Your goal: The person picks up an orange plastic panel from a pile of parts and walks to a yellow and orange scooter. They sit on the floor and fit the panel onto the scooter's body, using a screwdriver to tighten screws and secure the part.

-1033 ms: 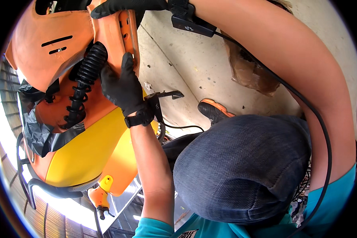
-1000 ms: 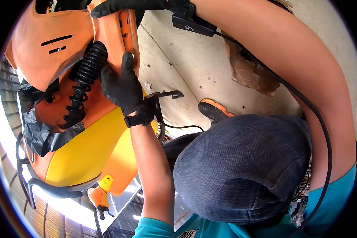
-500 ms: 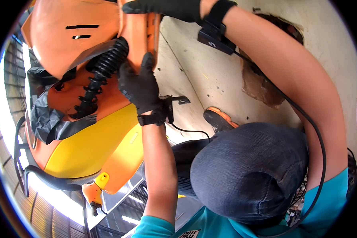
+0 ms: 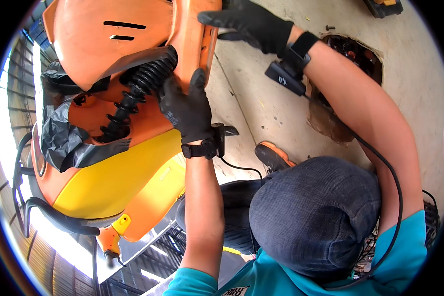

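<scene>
A large orange and yellow machine (image 4: 98,195) fills the left side, with a black ribbed coil spring (image 4: 152,74) set into its orange body. Along the spring's right runs an orange upright beam (image 4: 188,47) with slots in its side. My left hand (image 4: 188,111), in a black glove, is closed round the lower part of this beam; its thumb lies on the front and its other fingers are partly hidden. At the beam's upper right edge, my gloved right hand (image 4: 256,27) has its fingers stretched out and apart, a fingertip overlapping the beam. Nothing shows in it.
Black plastic sheeting (image 4: 59,138) hangs around the spring's opening. A black curved handle (image 4: 59,219) juts out at lower left. Right of the beam, a jagged hole (image 4: 357,56) breaks the pale floor, with a bolt (image 4: 330,27) lying near it. My bent knee (image 4: 315,212) is close below.
My right hand has drawn back rightward along the beam, its fingers now spread. My left hand keeps its hold. The whole view has shifted slightly, moving the machine rightward in the picture.
</scene>
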Tool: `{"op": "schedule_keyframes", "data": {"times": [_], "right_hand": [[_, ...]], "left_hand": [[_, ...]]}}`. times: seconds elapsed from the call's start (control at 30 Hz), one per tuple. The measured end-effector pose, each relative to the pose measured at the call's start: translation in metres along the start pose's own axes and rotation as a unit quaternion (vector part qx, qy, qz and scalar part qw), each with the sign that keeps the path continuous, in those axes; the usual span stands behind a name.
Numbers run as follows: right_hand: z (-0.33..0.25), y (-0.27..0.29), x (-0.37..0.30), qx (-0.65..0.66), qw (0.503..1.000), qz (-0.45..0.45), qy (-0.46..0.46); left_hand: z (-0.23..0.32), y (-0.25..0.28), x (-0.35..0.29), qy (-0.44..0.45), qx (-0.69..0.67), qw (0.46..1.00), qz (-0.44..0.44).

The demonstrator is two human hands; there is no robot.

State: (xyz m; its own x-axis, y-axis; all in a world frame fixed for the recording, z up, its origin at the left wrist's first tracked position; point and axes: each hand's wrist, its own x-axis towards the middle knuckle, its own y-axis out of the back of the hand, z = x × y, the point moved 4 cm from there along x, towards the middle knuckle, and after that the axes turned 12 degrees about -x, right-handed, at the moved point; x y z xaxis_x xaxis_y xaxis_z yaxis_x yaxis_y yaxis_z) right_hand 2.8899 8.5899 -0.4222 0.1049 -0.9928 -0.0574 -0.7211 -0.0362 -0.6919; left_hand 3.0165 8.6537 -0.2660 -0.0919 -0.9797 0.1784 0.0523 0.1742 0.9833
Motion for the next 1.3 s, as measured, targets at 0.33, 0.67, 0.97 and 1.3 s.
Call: {"op": "schedule_keyframes", "data": {"times": [0.33, 0.67, 0.97, 1.3], "right_hand": [[0.018, -0.021, -0.018, 0.135, 0.966, -0.187, -0.120], [0.035, -0.025, -0.012, 0.143, 0.970, -0.153, -0.121], [0.039, -0.026, -0.012, 0.110, 0.978, -0.145, -0.101], [0.040, -0.027, -0.012, 0.077, 0.987, -0.119, -0.079]], "left_hand": [[-0.003, -0.001, -0.001, -0.045, -0.018, 0.999, 0.008], [-0.006, -0.001, 0.000, -0.011, -0.018, 1.000, -0.002], [-0.006, -0.003, 0.002, -0.001, 0.015, 1.000, -0.014], [-0.011, -0.001, 0.001, -0.018, -0.003, 1.000, 0.003]]}}
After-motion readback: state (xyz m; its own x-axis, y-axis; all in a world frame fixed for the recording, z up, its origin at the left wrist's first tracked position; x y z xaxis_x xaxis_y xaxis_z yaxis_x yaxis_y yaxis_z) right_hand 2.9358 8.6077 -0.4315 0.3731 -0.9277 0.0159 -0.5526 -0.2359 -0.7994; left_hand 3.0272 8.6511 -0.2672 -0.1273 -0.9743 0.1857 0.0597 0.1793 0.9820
